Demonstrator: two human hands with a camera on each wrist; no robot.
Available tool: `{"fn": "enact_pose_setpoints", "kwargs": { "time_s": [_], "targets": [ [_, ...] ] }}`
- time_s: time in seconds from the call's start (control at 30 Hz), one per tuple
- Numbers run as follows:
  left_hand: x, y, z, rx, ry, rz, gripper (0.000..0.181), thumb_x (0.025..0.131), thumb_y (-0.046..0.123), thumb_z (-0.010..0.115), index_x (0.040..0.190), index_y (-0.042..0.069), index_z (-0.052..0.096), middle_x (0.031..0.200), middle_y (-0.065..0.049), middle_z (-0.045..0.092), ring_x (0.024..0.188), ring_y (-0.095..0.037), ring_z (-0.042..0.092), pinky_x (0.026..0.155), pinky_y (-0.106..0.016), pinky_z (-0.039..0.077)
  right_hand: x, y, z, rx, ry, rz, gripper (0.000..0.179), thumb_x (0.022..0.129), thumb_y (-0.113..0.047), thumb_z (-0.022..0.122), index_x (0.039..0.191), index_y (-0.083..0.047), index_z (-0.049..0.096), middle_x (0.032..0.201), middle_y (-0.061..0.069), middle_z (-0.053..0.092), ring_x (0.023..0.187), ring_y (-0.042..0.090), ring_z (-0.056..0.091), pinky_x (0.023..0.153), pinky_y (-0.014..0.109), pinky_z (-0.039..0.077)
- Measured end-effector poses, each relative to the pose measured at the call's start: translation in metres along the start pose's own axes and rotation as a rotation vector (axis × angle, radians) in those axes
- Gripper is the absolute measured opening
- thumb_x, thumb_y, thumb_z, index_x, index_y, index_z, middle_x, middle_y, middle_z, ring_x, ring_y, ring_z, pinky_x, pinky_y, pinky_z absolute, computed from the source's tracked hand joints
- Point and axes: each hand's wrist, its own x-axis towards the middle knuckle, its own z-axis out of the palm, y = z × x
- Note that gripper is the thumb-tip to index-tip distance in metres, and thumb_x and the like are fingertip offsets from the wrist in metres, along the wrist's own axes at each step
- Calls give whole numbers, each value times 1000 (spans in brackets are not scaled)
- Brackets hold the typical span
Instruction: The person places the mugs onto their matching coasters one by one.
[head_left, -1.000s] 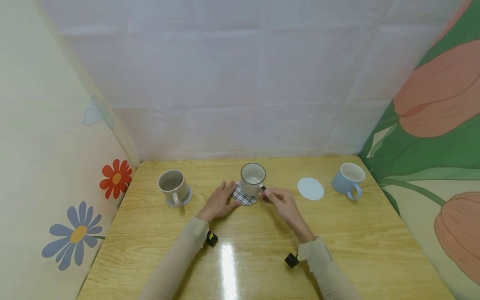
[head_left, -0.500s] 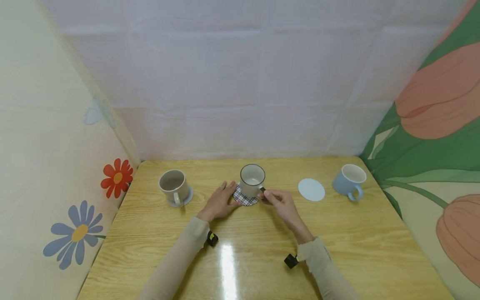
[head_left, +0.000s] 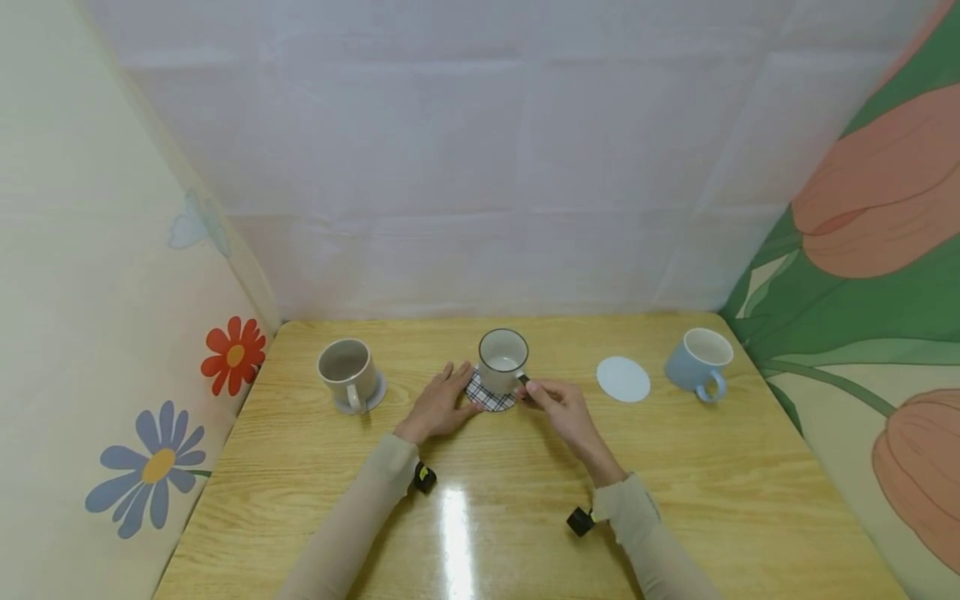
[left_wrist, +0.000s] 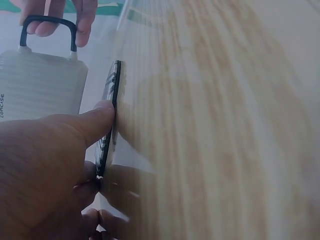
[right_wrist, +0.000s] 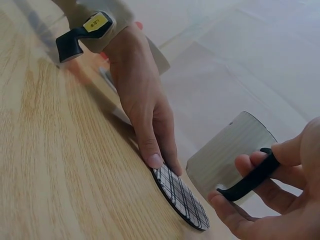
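Mid mug [head_left: 502, 360] just over plaid coaster [head_left: 484, 401], not yet down; prob 2nd pair of 3
R hand [head_left: 564, 410] pinches its dark handle [right_wrist: 251, 180], gap visible under base; L hand [head_left: 436, 407] lies w/ fingers extended, thumb at coaster rim, not grasping. Taupe mug [head_left: 347, 372] sits on grey coaster [head_left: 380, 389], so that pair looks done; blue mug [head_left: 691, 367] stands next to pale coaster [head_left: 623, 379], off it, so prob still left to do. Table [head_left: 517, 458]: back edge near behind all 3 mugs, R edge near blue one too; bare wood betw plaid & pale coasters, more in front, so easiest room's prob nearside
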Motion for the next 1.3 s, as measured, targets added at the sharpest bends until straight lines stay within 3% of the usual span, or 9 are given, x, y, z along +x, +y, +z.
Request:
{"fn": "enact_pose_setpoints", "kwargs": {
  "time_s": [0.23, 0.53, 0.8, 1.13, 1.3],
  "targets": [
    [2, -6, 5, -23, 12, 16, 80, 105, 44, 66, 167, 6, 32, 176, -13, 28, 164, -45, 18, 134, -62, 17, -1, -1, 2, -5, -6, 0, 36, 113, -13, 54, 126, 18, 67, 130, 38, 68, 122, 51, 68, 109, 50, 58],
    [7, -15, 14, -23, 11, 14, 83, 104, 52, 64, 169, 14, 29, 177, -6, 24, 165, -42, 14, 134, -60, 15, 0, 1, 2, -24, -8, 0, 35, 113, -12, 53, 125, 17, 68, 128, 35, 70, 122, 49, 69, 106, 43, 60],
    [3, -8, 6, -42, 6, 6, 80, 105, 44, 67, 168, 9, 32, 176, -12, 27, 164, -44, 17, 133, -63, 16, 1, 6, 5, -19, -4, 1, 32, 112, -12, 54, 123, 15, 70, 126, 32, 72, 118, 39, 73, 105, 43, 61],
    [1, -8, 6, -37, 12, 7, 80, 105, 46, 66, 168, 10, 32, 176, -11, 27, 164, -45, 17, 132, -64, 19, 2, 9, 7, -27, 1, 3, 31, 112, -9, 55, 121, 16, 70, 124, 33, 72, 118, 47, 71, 105, 48, 60],
    [1, -4, 3, -27, -3, -18, 80, 106, 46, 65, 169, 13, 30, 177, -7, 26, 165, -40, 16, 134, -59, 16, 3, 11, 8, -39, 19, 8, 29, 111, -9, 55, 120, 14, 72, 122, 32, 74, 117, 46, 72, 104, 44, 61]
  ]
}}
